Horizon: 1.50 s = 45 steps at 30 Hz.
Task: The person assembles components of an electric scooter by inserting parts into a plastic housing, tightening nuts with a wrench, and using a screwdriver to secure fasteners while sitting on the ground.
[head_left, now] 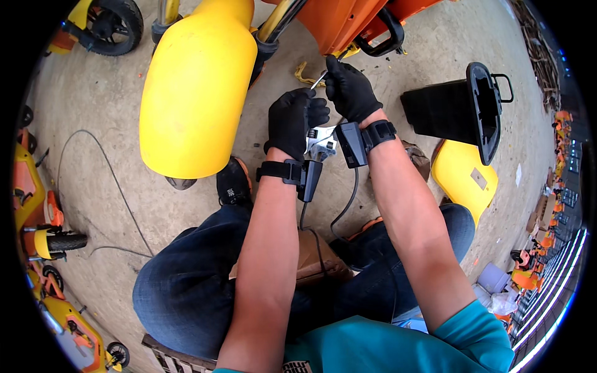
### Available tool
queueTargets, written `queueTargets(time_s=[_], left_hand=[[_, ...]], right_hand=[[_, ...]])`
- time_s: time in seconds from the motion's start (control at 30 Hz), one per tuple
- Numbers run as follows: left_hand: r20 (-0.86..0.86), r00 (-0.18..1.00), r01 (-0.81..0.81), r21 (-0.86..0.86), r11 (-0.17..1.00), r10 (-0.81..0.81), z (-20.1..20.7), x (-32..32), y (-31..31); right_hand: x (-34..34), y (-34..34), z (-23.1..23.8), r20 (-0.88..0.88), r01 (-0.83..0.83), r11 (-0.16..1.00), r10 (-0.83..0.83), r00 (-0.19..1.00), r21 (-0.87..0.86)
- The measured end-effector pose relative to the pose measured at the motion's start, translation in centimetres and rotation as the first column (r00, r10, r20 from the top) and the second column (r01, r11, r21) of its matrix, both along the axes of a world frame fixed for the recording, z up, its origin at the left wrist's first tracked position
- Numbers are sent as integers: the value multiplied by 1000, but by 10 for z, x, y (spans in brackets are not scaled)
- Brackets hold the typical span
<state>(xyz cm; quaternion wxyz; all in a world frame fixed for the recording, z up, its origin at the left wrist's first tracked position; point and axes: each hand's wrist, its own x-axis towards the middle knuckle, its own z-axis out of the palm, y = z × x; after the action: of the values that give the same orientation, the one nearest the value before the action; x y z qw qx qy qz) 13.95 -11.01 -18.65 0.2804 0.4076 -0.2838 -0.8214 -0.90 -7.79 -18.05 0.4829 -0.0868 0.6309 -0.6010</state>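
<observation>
Both my hands wear black gloves, close together under the orange body panel (339,25) of a vehicle. A thin metal rod (319,79) slants between them; its kind cannot be made out. My left hand (291,121) is closed at its lower end, and my right hand (350,90) is closed around its upper part. Right beside the left hand, a silver adjustable wrench (321,142) shows its jaws; whether it lies on the floor or touches the glove cannot be told. A yellow strip-like piece (306,73) lies on the floor behind the hands.
A yellow front fender (196,87) stands left of my hands. To the right are a black bin-like box (438,105) with a handle and a yellow panel (463,177). A thin cable (106,158) curves over the concrete floor at left. Yellow-orange vehicles (74,329) line the left edge.
</observation>
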Motion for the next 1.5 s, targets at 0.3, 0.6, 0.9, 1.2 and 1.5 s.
queueTargets(time_s=[0.3, 0.6, 0.9, 1.2, 1.5], left_hand=[[-41, 992, 129, 235, 964, -123, -1, 3, -8], [93, 996, 19, -89, 996, -10, 8, -5, 5], [-6, 991, 131, 169, 977, -132, 13, -1, -1], [177, 984, 8, -192, 981, 26, 14, -8, 10], [141, 982, 118, 62, 991, -126, 19, -6, 5]], right_hand=[[-5, 9, -2, -228, -261, 952, 222, 948, -157], [-9, 6, -7, -2, -96, 995, 96, 995, -5], [-15, 12, -16, -414, -276, 939, 173, 894, -204], [-12, 7, -6, -351, -184, 981, 154, 923, -53], [-32, 17, -12, -868, -297, 949, 238, 437, 110]])
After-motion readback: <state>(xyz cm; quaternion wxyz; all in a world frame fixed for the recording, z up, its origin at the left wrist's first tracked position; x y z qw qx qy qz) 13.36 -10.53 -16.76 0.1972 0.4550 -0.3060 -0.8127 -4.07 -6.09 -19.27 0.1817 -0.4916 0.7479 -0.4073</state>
